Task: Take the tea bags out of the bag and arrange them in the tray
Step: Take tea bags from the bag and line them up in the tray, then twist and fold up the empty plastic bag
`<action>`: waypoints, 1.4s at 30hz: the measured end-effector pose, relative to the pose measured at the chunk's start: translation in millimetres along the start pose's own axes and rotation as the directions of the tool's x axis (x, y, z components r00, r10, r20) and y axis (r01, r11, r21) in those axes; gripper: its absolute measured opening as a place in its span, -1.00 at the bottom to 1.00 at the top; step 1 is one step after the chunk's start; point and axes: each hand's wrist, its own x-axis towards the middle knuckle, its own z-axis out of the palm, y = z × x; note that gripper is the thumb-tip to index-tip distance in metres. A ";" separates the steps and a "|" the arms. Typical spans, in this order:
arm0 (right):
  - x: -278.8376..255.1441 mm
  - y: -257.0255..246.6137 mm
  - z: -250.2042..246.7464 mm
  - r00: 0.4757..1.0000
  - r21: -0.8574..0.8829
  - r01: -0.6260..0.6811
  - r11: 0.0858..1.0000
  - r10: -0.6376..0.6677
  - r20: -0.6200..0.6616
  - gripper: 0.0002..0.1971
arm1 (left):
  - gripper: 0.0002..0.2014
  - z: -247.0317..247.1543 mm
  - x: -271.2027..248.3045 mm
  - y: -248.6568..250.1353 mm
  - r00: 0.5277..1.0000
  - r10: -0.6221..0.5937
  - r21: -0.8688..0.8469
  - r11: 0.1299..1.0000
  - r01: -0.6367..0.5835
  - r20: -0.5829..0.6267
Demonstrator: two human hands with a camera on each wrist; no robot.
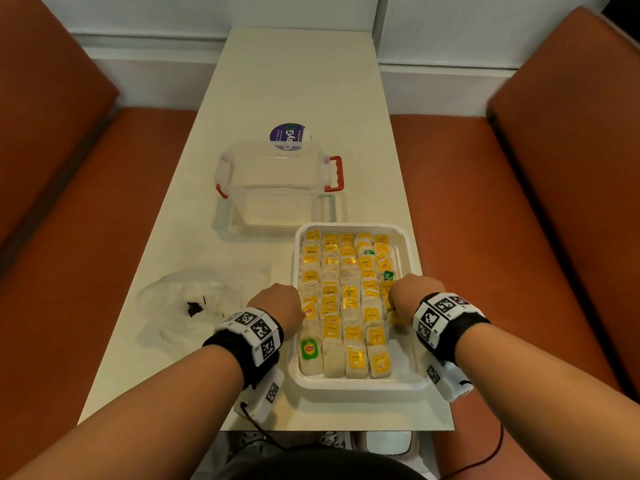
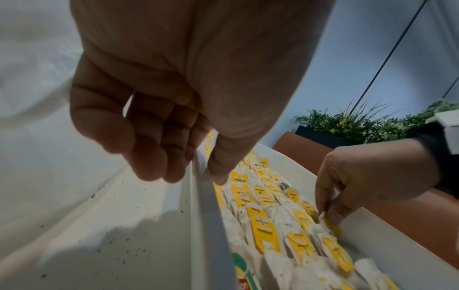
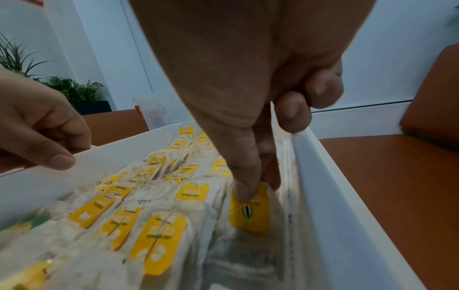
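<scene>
Head view: clear box (image 1: 277,183) beyond tray (image 1: 408,244); left hand (image 1: 277,304) pinching tray rim, right hand (image 1: 408,292) pinching tea bag (image 3: 250,211).

Even, soft overhead light fills the head view; the table (image 1: 298,81) beyond the hands glares pale. Straight edges bow toward the frame borders. Both wrist views are dimmer and bluish, each palm close, blurred and shadowed, with soft shadows on the table under the left hand (image 2: 174,88).

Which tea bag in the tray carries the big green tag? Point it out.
The tea bag in the near left corner of the tray, first in the leftmost column. Its tag is green with a red and yellow logo; nearly all the others have plain yellow tags.
</scene>
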 end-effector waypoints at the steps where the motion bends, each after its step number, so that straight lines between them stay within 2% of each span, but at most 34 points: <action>1: 0.4 0.3 0.0 1.000 0.002 -0.001 1.000 0.001 0.000 -0.91 | -0.69 -0.7 -0.6 0.4 1.000 -0.001 -0.003 1.000 0.001 0.003; 5: 0.7 2.5 -3.8 1.000 0.028 0.003 1.000 -0.002 -0.022 -0.82 | -0.70 -7.6 -6.5 1.8 1.000 0.012 0.003 1.000 -0.012 0.004; 8: -5.0 4.9 -18.1 0.991 0.136 0.016 0.991 0.002 -0.135 -0.73 | -0.70 -21.3 -17.6 4.7 0.997 0.068 -0.039 0.997 -0.070 -0.047; 12: -13.2 -8.0 -46.6 0.943 0.324 0.124 0.938 -0.009 -0.334 -0.66 | -0.72 -60.8 -39.4 -4.2 0.952 0.104 -0.127 0.981 -0.145 -0.287; 15: -18.1 -38.3 -64.9 0.891 0.425 0.270 0.864 -0.057 -0.451 -0.72 | -0.75 -90.0 -49.6 -40.3 0.897 0.038 -0.171 0.977 -0.125 -0.441; 17: -23.4 -64.5 -73.6 0.866 0.485 0.389 0.783 -0.131 -0.482 -0.77 | -0.77 -99.3 -52.4 -76.2 0.879 -0.051 -0.207 0.977 -0.055 -0.474; 20: -26.6 -104.1 -81.5 0.818 0.509 0.536 0.674 -0.265 -0.511 -0.80 | -0.82 -91.4 -54.8 -134.2 0.865 -0.178 -0.238 0.969 0.070 -0.470; 22: -25.4 -127.8 -85.3 0.793 0.486 0.590 0.644 -0.352 -0.497 -0.81 | -0.89 -75.7 -55.8 -166.5 0.874 -0.241 -0.300 0.947 0.116 -0.422; 24: -24.5 -148.5 -86.9 0.794 0.481 0.603 0.637 -0.421 -0.438 -0.79 | -0.94 -55.9 -56.7 -191.4 0.912 -0.286 -0.397 0.905 0.156 -0.295; 26: -23.9 -166.1 -85.5 0.812 0.480 0.584 0.655 -0.456 -0.365 -0.75 | -0.91 -35.8 -56.0 -207.7 0.948 -0.280 -0.465 0.866 0.182 -0.149; 29: -20.8 -187.0 -80.5 0.858 0.409 0.513 0.755 -0.434 -0.275 -0.64 | -0.91 -11.2 -53.3 -213.8 0.973 -0.221 -0.596 0.790 0.142 -0.062; 31: -18.9 -197.0 -79.3 0.879 0.360 0.470 0.806 -0.390 -0.275 -0.62 | -0.80 -0.3 -49.5 -209.9 0.975 -0.219 -0.653 0.745 0.136 -0.048; 33: -18.2 -203.1 -81.1 0.887 0.352 0.436 0.828 -0.329 -0.325 -0.62 | -0.69 3.3 -44.1 -208.4 0.963 -0.254 -0.626 0.767 0.141 -0.095; 35: -18.9 -204.8 -85.4 0.889 0.403 0.406 0.820 -0.252 -0.382 -0.63 | -0.68 -2.5 -42.4 -208.8 0.942 -0.273 -0.551 0.825 0.124 -0.197; 37: -21.3 -205.0 -91.4 0.894 0.497 0.384 0.778 -0.178 -0.412 -0.63 | -0.68 -12.8 -42.2 -211.0 0.927 -0.219 -0.484 0.874 0.047 -0.304; 39: -26.4 -209.4 -97.9 0.893 0.606 0.402 0.687 -0.147 -0.426 -0.63 | -0.64 -26.2 -45.7 -210.5 0.932 -0.129 -0.426 0.904 -0.030 -0.340; 41: -32.2 -219.1 -104.8 0.886 0.725 0.448 0.523 -0.154 -0.437 -0.61 | -0.60 -41.3 -50.2 -208.4 0.948 -0.027 -0.381 0.919 -0.101 -0.316; 42: -34.1 -224.6 -107.8 0.884 0.778 0.463 0.425 -0.159 -0.439 -0.62 | -0.50 -47.7 -52.7 -207.1 0.956 0.028 -0.375 0.916 -0.142 -0.293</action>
